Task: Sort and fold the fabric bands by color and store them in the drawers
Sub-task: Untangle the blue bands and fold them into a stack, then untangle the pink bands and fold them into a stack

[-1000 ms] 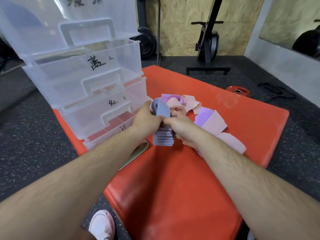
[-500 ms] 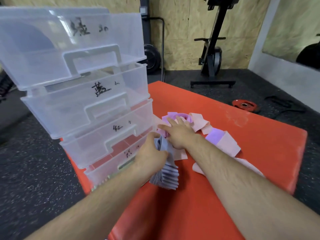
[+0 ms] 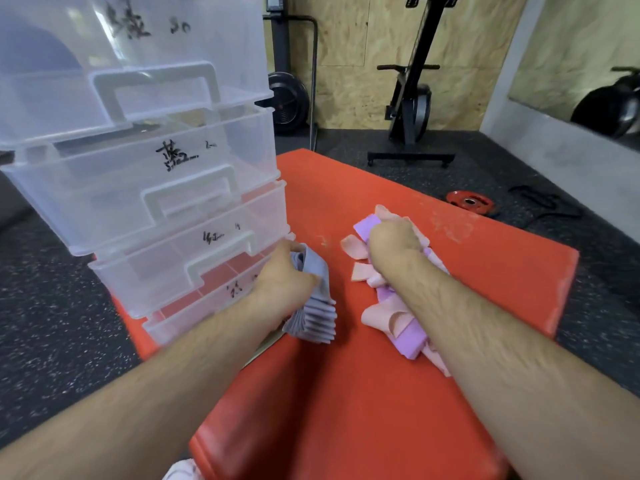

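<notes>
My left hand [image 3: 285, 277] grips a folded stack of grey-blue fabric bands [image 3: 313, 317], held just in front of the lowest drawers. My right hand [image 3: 393, 242] is curled on a loose pile of pink and purple bands [image 3: 394, 320] lying on the red mat [image 3: 346, 393]; a purple band [image 3: 366, 227] and a pink one stick out above its knuckles. A stack of clear plastic drawers [image 3: 145, 188] with handwritten labels stands at the mat's left; all drawers look pushed in.
Dark rubber gym floor surrounds the mat. A red weight plate [image 3: 469, 201] lies past the mat's far right edge. An exercise machine [image 3: 412, 109] stands at the back wall. My pale shoe [image 3: 180, 472] shows at the bottom.
My hands have separated: the left drew the grey-blue stack toward the drawers, while the right moved right and closed on the pink and purple pile. The camera tilted up.
</notes>
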`<state>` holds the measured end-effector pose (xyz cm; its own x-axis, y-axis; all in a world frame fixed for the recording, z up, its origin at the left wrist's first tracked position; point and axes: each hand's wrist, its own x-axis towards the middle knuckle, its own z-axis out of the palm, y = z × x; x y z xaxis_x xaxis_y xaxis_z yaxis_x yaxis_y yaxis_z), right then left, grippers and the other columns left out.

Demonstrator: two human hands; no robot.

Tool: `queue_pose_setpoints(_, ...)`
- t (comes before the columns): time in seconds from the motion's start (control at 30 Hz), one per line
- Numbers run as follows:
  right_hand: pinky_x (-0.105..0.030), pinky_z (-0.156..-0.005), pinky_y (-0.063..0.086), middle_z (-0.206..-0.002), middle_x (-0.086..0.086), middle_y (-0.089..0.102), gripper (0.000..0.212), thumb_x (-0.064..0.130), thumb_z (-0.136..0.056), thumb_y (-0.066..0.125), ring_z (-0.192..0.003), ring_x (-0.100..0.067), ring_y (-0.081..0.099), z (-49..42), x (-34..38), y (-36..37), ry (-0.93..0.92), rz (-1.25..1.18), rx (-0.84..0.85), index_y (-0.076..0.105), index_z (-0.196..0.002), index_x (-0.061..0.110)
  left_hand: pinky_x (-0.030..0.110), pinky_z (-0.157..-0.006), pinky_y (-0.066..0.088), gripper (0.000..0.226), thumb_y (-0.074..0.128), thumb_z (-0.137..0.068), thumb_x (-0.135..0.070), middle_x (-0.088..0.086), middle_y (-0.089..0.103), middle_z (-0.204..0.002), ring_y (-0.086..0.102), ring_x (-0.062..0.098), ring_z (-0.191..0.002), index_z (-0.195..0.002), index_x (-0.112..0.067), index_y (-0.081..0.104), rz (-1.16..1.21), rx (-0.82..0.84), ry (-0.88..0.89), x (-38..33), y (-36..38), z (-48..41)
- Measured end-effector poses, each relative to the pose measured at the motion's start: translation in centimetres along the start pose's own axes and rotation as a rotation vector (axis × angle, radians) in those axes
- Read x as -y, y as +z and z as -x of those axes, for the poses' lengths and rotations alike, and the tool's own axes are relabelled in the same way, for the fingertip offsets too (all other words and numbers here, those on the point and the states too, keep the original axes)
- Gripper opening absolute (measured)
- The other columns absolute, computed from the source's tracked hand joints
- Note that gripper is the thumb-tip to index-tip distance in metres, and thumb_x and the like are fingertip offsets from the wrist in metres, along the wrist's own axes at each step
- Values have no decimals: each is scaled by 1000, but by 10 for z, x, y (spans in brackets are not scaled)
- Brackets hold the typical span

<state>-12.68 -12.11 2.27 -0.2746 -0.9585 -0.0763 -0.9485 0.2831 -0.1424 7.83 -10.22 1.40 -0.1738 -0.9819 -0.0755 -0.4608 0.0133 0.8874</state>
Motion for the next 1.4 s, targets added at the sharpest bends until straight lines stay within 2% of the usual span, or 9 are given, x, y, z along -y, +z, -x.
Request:
queue_pose_setpoints(0.03,-3,-32,31,-112,8,47,39,30,-102,40,-95,0,47,7,-5,-5,41,-33,143,42,-140,18,20,-53,39,45,65,-82,-12,-8,54,-89,52,4,-66,-119,-31,49,3,-2,9,-1,2,-2)
queue_pose_setpoints(0.07,-10,-93,45,-130,14,45,35,38,-100,45,-123,-6,42,18,-5,-16,127,13,250,45,-135,33,17,-55,38,45,65,-83,-11,-12,49,-90,47,-2,-67,-120,-30,49,7,-3,23,-2,3,-3)
queue_pose_setpoints(0.1,-49,-120,-3,-140,19,44,28,41,-96,50,-137,-11,32,17,-13,-21,143,203,284,56,-123,39,15,-59,38,45,65,-83,-11,-14,47,-92,45,-4,-70,-121,-30,49,14,-5,33,-4,5,-5)
queue_pose_setpoints(0.13,-32,-113,32,-141,23,47,20,43,-92,56,-139,-13,32,18,-17,-23,139,246,357,64,-111,42,16,-60,39,45,65,-83,-11,-12,49,-94,47,-3,-72,-121,-30,49,21,-8,32,-5,6,-6)
queue_pose_setpoints(0.37,-37,-90,32,-124,-3,46,34,35,-79,53,-117,-30,37,39,10,-45,-90,90,-132,60,-112,30,28,-63,47,47,69,-81,-15,5,62,-95,62,18,-83,-119,-35,50,56,7,0,-13,11,-13)
queue_pose_setpoints(0.57,-26,-56,49,-94,-3,61,42,18,-90,58,-75,-19,59,50,29,-17,36,-835,373,43,-127,32,26,-60,46,50,67,-86,-13,4,62,-83,61,14,-70,-124,-39,49,110,-24,37,-13,12,-16)
queue_pose_setpoints(0.73,-40,-73,52,-87,-14,66,53,-5,-85,57,-80,-27,59,43,24,19,58,-1387,364,47,-123,31,26,-66,50,48,66,-89,-20,6,64,-90,64,17,-78,-129,-39,48,124,-23,37,-8,13,-17)
queue_pose_setpoints(1.23,-12,-49,44,-92,-6,62,53,-10,-85,48,-68,-12,59,26,67,54,82,-1248,2,60,-127,21,29,-69,54,48,51,-89,-5,1,60,-108,62,16,-86,-133,-23,49,-78,29,-20,-1,5,-6)
queue_pose_setpoints(1.4,-31,-104,45,-139,-8,58,50,18,-91,59,-122,-24,58,24,68,63,-11,-781,70,55,-140,26,37,-96,50,30,54,-91,-17,13,61,-125,59,29,-114,-118,-10,63,-409,144,-40,7,7,-11)
